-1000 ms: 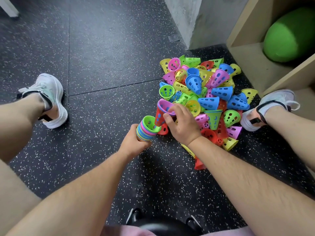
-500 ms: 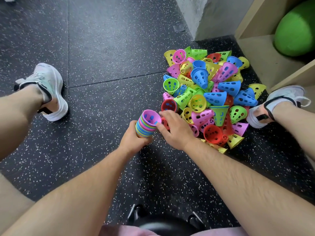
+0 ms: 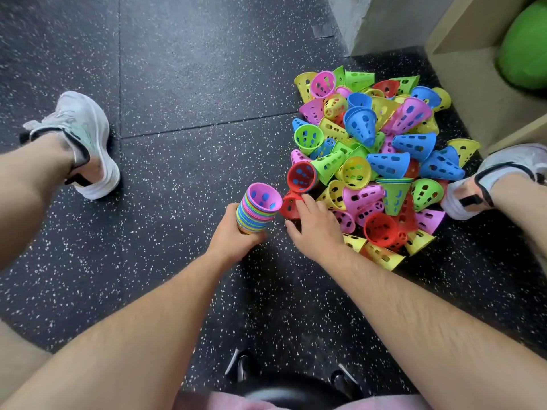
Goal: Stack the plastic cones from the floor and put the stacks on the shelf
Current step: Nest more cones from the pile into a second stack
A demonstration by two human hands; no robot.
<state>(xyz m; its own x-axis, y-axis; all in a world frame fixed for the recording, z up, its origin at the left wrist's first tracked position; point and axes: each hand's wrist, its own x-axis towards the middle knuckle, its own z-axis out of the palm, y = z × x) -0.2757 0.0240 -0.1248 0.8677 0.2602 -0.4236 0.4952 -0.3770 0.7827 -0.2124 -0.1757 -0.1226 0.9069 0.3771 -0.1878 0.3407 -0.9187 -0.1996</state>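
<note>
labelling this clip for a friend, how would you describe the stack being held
Start at the heap of loose cones beside the shelf. Just left of it, the left hand grips the stack: the only tall nested column, striped rims, pink on top.

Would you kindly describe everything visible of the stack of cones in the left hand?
The stack of cones is many plastic cones nested together, their rims forming blue, green, yellow, pink and orange bands. The topmost is pink, its wide mouth facing up and tilted toward the pile, blue showing through its holes. The left hand grips its lower part, hiding the tip; a red cone lies just beside it.
</note>
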